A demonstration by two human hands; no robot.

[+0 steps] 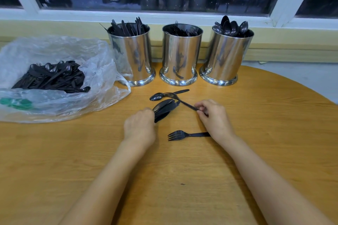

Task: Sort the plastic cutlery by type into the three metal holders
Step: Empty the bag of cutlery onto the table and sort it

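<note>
Three shiny metal holders stand in a row at the table's far side: the left holder (132, 55) has black knives, the middle holder (180, 55) forks, the right holder (225, 56) spoons. My left hand (140, 126) grips a bundle of black knives (164, 108). My right hand (213, 115) pinches the handle of a black fork (180, 99) whose tines lie across a loose spoon (157, 96). Another fork (180, 135) lies flat on the table between my wrists.
A crumpled clear plastic bag (98, 78) at the left holds a pile of mixed black cutlery (51, 76). The round wooden table (182, 179) ends at a curved edge on the right. A window sill runs behind the holders.
</note>
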